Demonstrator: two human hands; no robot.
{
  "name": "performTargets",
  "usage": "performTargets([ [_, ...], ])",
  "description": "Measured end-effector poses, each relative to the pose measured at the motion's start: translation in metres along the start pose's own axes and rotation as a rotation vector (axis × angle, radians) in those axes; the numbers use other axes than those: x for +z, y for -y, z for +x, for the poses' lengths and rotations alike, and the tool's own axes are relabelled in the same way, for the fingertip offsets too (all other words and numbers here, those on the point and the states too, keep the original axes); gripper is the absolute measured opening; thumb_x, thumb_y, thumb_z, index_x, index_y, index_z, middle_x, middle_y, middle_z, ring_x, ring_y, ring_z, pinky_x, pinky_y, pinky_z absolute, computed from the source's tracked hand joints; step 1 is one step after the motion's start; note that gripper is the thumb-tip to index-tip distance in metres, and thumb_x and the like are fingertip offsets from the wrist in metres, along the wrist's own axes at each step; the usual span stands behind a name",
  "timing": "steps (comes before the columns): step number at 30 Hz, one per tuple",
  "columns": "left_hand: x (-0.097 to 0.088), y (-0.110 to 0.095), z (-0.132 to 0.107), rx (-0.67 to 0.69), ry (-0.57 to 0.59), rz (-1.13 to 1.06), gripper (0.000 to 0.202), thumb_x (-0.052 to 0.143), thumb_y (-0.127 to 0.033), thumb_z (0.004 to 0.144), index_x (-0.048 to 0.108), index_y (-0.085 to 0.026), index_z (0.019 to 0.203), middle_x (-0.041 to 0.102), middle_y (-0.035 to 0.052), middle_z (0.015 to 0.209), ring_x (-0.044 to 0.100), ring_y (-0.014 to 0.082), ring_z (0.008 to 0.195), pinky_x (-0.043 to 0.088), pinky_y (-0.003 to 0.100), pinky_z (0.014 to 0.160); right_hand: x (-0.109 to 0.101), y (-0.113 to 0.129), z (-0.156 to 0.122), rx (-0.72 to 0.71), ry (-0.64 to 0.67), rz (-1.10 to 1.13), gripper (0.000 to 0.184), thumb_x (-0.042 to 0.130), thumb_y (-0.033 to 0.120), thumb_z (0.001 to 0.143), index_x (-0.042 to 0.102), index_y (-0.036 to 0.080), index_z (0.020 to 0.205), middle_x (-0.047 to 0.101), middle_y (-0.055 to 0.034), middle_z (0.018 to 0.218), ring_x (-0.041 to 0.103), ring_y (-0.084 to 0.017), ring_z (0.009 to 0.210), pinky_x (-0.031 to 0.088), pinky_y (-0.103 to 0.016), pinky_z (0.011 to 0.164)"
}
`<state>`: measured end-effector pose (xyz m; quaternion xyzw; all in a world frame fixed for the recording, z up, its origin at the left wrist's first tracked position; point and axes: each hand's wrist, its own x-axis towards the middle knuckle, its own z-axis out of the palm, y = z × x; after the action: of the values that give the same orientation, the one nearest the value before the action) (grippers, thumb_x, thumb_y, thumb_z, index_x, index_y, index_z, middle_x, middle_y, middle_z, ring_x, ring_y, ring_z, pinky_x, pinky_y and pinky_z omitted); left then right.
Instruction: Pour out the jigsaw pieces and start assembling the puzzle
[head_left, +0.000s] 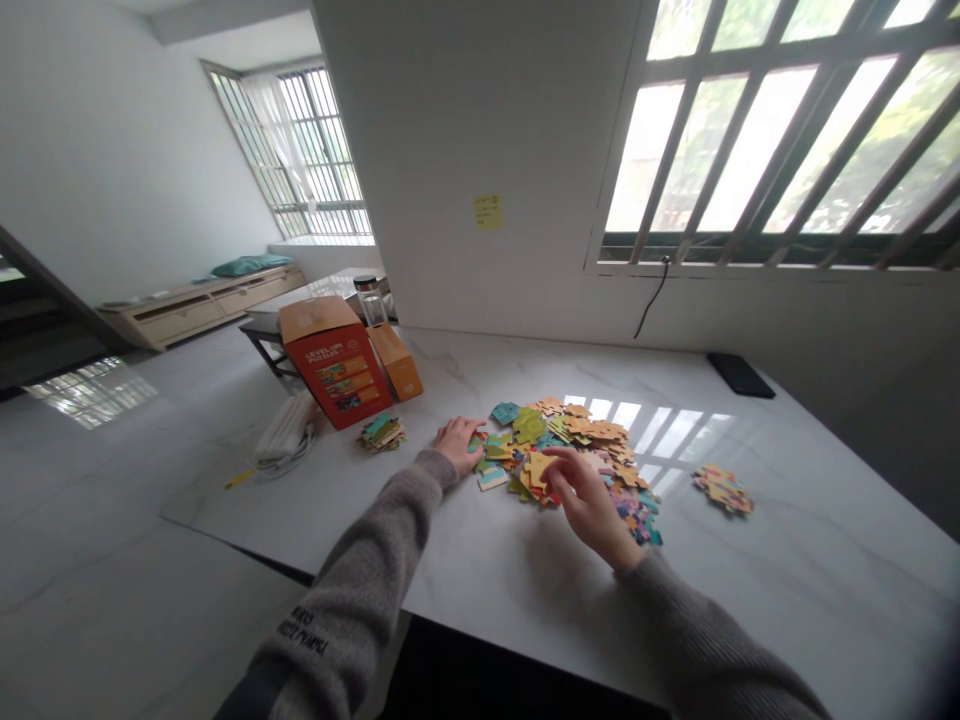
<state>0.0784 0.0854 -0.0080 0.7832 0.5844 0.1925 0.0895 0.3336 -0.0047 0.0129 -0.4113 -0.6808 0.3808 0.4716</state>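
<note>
A loose heap of colourful jigsaw pieces (577, 437) lies in the middle of the white marble table (480, 590). My left hand (457, 443) rests on the table with its fingers spread, touching the heap's left edge. My right hand (589, 497) hangs over the heap's near side, fingertips close to a yellow piece (538, 468). I cannot tell whether those fingers hold a piece. A small stack of pieces (381, 434) sits left of my left hand, and a joined patch of pieces (722, 489) lies to the right of the heap.
A red puzzle box (337, 360) and its orange flap (395, 362) stand at the table's far left, with a glass bottle (370, 302) behind them. A white cloth bundle with cord (285, 430) lies nearby. A black phone (741, 375) sits at the far right.
</note>
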Motion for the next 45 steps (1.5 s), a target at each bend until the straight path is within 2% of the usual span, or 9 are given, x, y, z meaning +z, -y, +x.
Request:
performTargets([
  [4, -0.001, 0.003, -0.002, -0.044, -0.026, -0.022, 0.05, 0.058, -0.027, 0.078, 0.057, -0.025, 0.128, 0.057, 0.0073, 0.104, 0.052, 0.0251, 0.104, 0.039, 0.039, 0.095, -0.001, -0.001, 0.0, -0.006, -0.004, -0.007, 0.028, 0.045, 0.033, 0.096, 0.051, 0.02, 0.12, 0.06, -0.0021, 0.081, 0.058, -0.015, 0.069, 0.051, -0.029, 0.065],
  [10, -0.01, 0.016, -0.015, -0.071, -0.006, 0.007, 0.059, 0.064, -0.036, 0.076, 0.052, -0.028, 0.132, 0.053, 0.0077, 0.126, 0.047, 0.0283, 0.116, 0.038, 0.041, 0.098, -0.002, -0.001, 0.0, -0.024, -0.017, -0.03, 0.028, 0.045, 0.032, 0.096, 0.051, 0.021, 0.121, 0.06, -0.0012, 0.078, 0.058, -0.015, 0.068, 0.05, -0.029, 0.065],
  [16, -0.012, 0.019, -0.015, -0.043, 0.02, -0.025, 0.069, 0.073, -0.041, 0.069, 0.053, -0.024, 0.133, 0.055, 0.0087, 0.11, 0.052, 0.028, 0.106, 0.041, 0.043, 0.095, -0.003, -0.003, 0.02, -0.166, 0.0, -0.365, 0.023, 0.044, 0.024, 0.095, 0.058, 0.021, 0.113, 0.065, -0.0048, 0.088, 0.06, -0.018, 0.081, 0.047, -0.031, 0.075],
  [25, -0.006, 0.028, -0.01, -0.108, -0.049, -0.498, 0.021, 0.062, -0.032, 0.075, 0.055, -0.02, 0.091, 0.063, 0.0015, 0.083, 0.06, 0.0164, 0.075, 0.05, 0.029, 0.073, 0.037, -0.01, 0.078, -0.354, 0.368, -0.914, 0.033, 0.058, 0.026, 0.088, 0.058, 0.02, 0.121, 0.065, -0.0102, 0.113, 0.05, -0.025, 0.107, 0.033, -0.039, 0.091],
  [31, -0.01, 0.027, -0.007, -0.348, -0.191, -0.922, 0.026, 0.063, -0.032, 0.073, 0.043, -0.023, 0.086, 0.046, -0.011, 0.048, 0.043, 0.0088, 0.034, 0.037, 0.02, 0.042, 0.045, -0.014, 0.087, -0.369, 0.31, -0.93, 0.02, 0.049, 0.022, 0.094, 0.068, 0.02, 0.102, 0.069, -0.0096, 0.099, 0.054, -0.023, 0.097, 0.033, -0.039, 0.091],
  [34, -0.017, 0.018, -0.005, -0.396, -0.234, -1.223, 0.034, 0.064, -0.029, 0.07, 0.034, -0.023, 0.084, 0.046, -0.0127, 0.048, 0.051, 0.0116, 0.033, 0.041, 0.021, 0.042, 0.039, -0.011, 0.083, -0.377, 0.135, -0.815, 0.029, 0.042, 0.025, 0.099, 0.065, 0.023, 0.115, 0.068, -0.0091, 0.106, 0.055, -0.023, 0.097, 0.036, -0.038, 0.09],
  [37, -0.019, -0.004, -0.007, -0.391, -0.109, -1.548, 0.037, 0.065, -0.023, 0.065, 0.031, -0.022, 0.082, 0.055, -0.0081, 0.059, 0.067, 0.0188, 0.054, 0.055, 0.033, 0.056, 0.032, -0.004, 0.075, -0.346, -0.026, -0.767, 0.036, 0.036, 0.029, 0.101, 0.058, 0.026, 0.13, 0.065, -0.009, 0.098, 0.056, -0.022, 0.088, 0.041, -0.035, 0.083],
  [40, -0.013, -0.033, -0.013, -0.357, -0.023, -1.694, 0.033, 0.067, -0.021, 0.068, 0.036, -0.021, 0.081, 0.06, -0.0048, 0.068, 0.069, 0.0177, 0.067, 0.058, 0.036, 0.068, 0.029, 0.002, 0.063, -0.331, -0.052, -0.798, 0.039, 0.037, 0.034, 0.101, 0.053, 0.03, 0.137, 0.058, -0.0076, 0.087, 0.053, -0.02, 0.077, 0.042, -0.032, 0.075],
  [45, 0.0, -0.065, -0.018, -0.289, 0.032, -1.755, 0.028, 0.069, -0.024, 0.074, 0.049, -0.018, 0.093, 0.065, 0.0002, 0.074, 0.066, 0.0142, 0.065, 0.057, 0.029, 0.064, 0.025, 0.003, 0.046, -0.363, -0.026, -0.609, 0.036, 0.041, 0.03, 0.1, 0.056, 0.026, 0.133, 0.05, -0.0088, 0.097, 0.053, -0.019, 0.084, 0.048, -0.031, 0.076],
])
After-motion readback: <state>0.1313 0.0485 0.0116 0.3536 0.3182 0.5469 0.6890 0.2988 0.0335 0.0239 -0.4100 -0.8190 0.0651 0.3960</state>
